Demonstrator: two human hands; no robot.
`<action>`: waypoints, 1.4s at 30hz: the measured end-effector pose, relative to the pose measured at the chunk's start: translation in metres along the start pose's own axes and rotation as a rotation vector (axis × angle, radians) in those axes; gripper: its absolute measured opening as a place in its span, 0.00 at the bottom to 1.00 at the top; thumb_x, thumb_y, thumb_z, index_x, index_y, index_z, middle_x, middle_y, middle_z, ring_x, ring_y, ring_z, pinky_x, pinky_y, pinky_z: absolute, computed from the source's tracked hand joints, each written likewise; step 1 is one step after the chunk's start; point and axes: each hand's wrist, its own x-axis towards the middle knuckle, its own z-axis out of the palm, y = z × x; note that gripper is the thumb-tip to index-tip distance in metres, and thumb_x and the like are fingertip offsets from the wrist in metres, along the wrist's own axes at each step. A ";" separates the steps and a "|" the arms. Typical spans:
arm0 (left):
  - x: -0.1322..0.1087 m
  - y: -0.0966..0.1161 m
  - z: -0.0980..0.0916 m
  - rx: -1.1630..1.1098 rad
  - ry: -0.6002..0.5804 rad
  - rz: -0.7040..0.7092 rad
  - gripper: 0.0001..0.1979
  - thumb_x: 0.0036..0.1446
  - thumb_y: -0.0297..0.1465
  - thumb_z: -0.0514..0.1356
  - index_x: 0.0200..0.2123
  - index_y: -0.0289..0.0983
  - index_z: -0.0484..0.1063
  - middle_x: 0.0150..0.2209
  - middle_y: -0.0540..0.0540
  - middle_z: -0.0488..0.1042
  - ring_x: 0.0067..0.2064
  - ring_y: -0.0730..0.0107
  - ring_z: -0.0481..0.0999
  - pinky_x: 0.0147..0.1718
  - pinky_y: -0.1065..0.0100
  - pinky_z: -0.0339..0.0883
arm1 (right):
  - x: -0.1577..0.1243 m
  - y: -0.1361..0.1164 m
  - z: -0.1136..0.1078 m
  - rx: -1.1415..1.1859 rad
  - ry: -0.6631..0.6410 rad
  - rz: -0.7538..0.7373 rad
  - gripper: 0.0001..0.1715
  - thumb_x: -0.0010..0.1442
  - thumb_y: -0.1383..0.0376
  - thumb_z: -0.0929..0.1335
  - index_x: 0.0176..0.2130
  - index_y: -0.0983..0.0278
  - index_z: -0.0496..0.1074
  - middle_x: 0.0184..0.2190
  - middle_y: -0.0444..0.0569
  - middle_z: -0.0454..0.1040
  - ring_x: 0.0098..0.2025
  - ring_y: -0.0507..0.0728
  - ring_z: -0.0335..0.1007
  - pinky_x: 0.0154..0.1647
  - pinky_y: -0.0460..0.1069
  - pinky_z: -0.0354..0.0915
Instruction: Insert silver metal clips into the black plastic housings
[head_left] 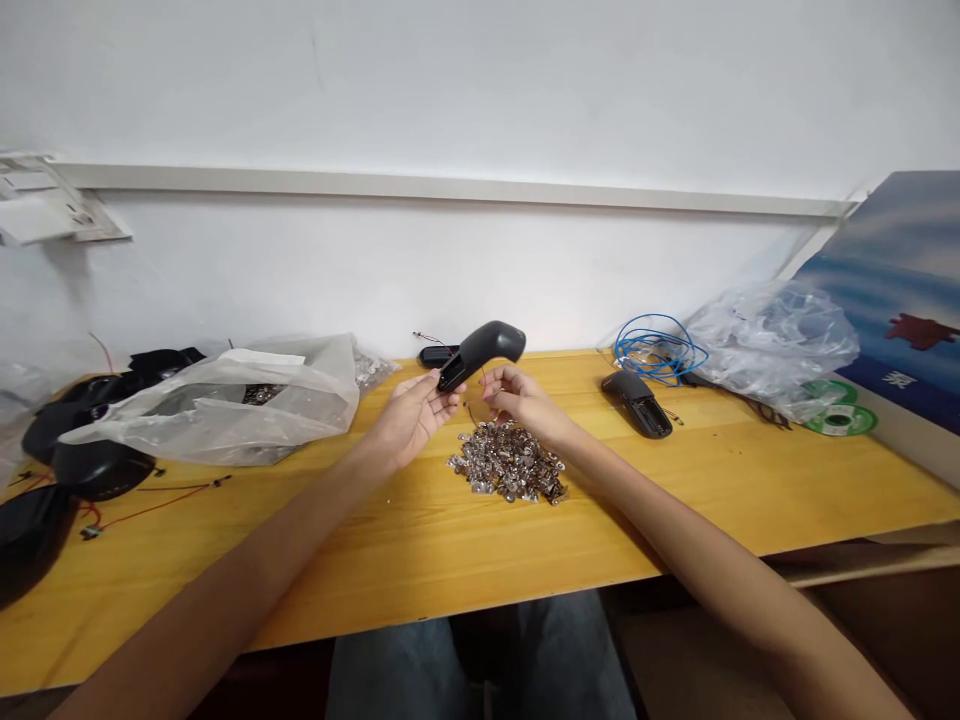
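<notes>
A black curved plastic housing (pixel 491 345), its lower part open like a slot, is held up over the table at a tilt. My left hand (pixel 418 408) grips its lower end between thumb and fingers. Just right of it, my right hand (pixel 517 398) is closed in a pinch around a thin red wire (pixel 484 378) that hangs by the housing. Beneath both hands lies a heap of small shiny metal pieces (pixel 510 465). Behind the held housing, another black housing (pixel 439 356) with thin wires rests near the wall.
On the left are a plastic bag (pixel 315 400) with metal pieces inside and several black housings (pixel 105 465) with red wires. To the right lie a black housing (pixel 637 403), a blue cable coil (pixel 660 350), clear plastic bags (pixel 780 340) and green spools (pixel 844 420).
</notes>
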 end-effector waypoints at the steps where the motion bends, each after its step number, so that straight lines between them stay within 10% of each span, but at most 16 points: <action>1: 0.000 -0.002 0.000 0.005 0.028 0.030 0.05 0.65 0.28 0.63 0.42 0.32 0.73 0.36 0.41 0.80 0.34 0.72 0.78 0.37 0.71 0.74 | -0.001 -0.001 0.002 0.020 -0.016 -0.013 0.22 0.50 0.62 0.74 0.45 0.59 0.69 0.38 0.46 0.72 0.34 0.54 0.68 0.32 0.51 0.67; 8: -0.001 -0.024 -0.005 0.463 -0.009 0.332 0.16 0.64 0.33 0.66 0.50 0.38 0.64 0.44 0.43 0.82 0.40 0.67 0.84 0.44 0.66 0.75 | -0.002 -0.009 0.003 0.190 0.041 0.034 0.34 0.55 0.54 0.77 0.56 0.58 0.66 0.50 0.52 0.75 0.52 0.60 0.74 0.51 0.55 0.71; 15: 0.019 -0.054 -0.001 0.687 -0.110 0.436 0.12 0.68 0.40 0.61 0.48 0.41 0.66 0.45 0.41 0.83 0.46 0.58 0.85 0.48 0.57 0.76 | 0.009 -0.002 -0.012 0.081 0.182 -0.041 0.31 0.54 0.53 0.78 0.53 0.58 0.68 0.46 0.50 0.76 0.47 0.61 0.74 0.43 0.55 0.73; 19: 0.035 -0.048 0.004 0.982 -0.203 0.502 0.13 0.70 0.44 0.58 0.46 0.41 0.71 0.43 0.44 0.83 0.46 0.56 0.83 0.47 0.57 0.74 | 0.024 0.007 -0.033 0.104 0.254 -0.066 0.31 0.56 0.56 0.77 0.53 0.58 0.64 0.45 0.49 0.76 0.44 0.60 0.75 0.41 0.54 0.75; 26: 0.075 -0.021 -0.028 1.425 -0.007 0.898 0.14 0.70 0.38 0.54 0.50 0.37 0.73 0.51 0.36 0.79 0.57 0.48 0.75 0.61 0.48 0.67 | 0.044 0.011 -0.098 -0.005 0.313 -0.099 0.28 0.57 0.61 0.76 0.52 0.59 0.62 0.42 0.49 0.79 0.45 0.60 0.78 0.47 0.57 0.77; 33: 0.105 -0.019 -0.058 1.716 0.020 0.834 0.28 0.64 0.39 0.59 0.64 0.32 0.67 0.65 0.30 0.70 0.67 0.40 0.65 0.69 0.43 0.60 | 0.043 0.011 -0.150 -0.361 0.424 0.127 0.20 0.60 0.69 0.73 0.48 0.61 0.63 0.40 0.49 0.79 0.44 0.58 0.79 0.44 0.52 0.77; 42: 0.106 -0.022 -0.056 1.805 0.059 0.659 0.30 0.67 0.42 0.56 0.66 0.33 0.67 0.68 0.32 0.67 0.68 0.40 0.65 0.68 0.45 0.60 | 0.031 0.005 -0.156 -0.464 0.446 0.219 0.18 0.60 0.72 0.73 0.48 0.64 0.67 0.34 0.50 0.80 0.34 0.58 0.79 0.31 0.48 0.73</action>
